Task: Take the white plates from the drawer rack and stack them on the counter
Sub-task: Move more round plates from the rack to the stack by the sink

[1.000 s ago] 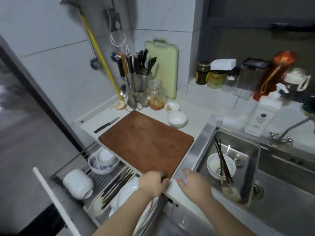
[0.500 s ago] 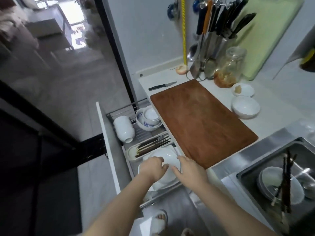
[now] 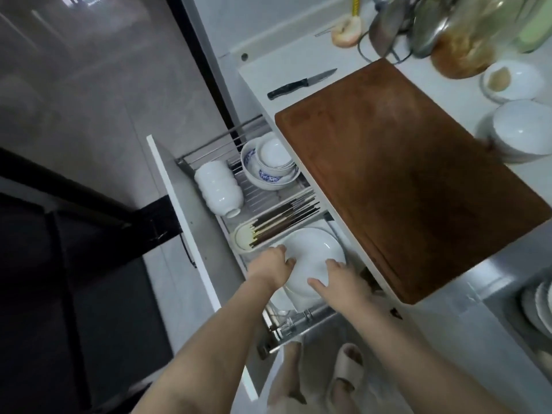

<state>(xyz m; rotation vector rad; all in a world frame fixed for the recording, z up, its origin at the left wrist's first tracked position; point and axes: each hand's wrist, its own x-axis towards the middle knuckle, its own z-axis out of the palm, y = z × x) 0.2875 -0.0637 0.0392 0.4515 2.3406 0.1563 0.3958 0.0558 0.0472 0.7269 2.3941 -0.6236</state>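
A person leans over the pulled-out drawer rack (image 3: pixel 209 144) beneath the tabletop (image 3: pixel 298 55), both hands on the white plates (image 3: pixel 313 258) standing at the rack's near end. To the far left in the rack lies a stack of white bowls (image 3: pixel 218 189) on its side, then blue-patterned bowls (image 3: pixel 268 165) and a tray of chopsticks (image 3: pixel 280 219). The left hand (image 3: pixel 268 267) curls its fingers (image 3: pixel 288 261) over the left rim of the front plate; the right hand (image 3: pixel 343 282) presses spread fingers (image 3: pixel 331 262) against its lower right edge, thumb along the bottom. Further right, a wooden cutting board (image 3: pixel 403 174) covers much of the tabletop, a black-handled knife (image 3: pixel 298 84) beside it and two white bowls (image 3: pixel 522 130) at the far right.

The lift likely goes best straight up out of the rack slots, with both hands gripping opposite rims, so the plates clear the wires and the tabletop's overhanging edge without knocking. The board looks like the nearest flat landing spot.

A second ago both hands rested at the tabletop's front edge by the sink. Half a second ago they were reaching into the drawer. Now they have closed on the plate, and the view has tipped further down, losing the sink.
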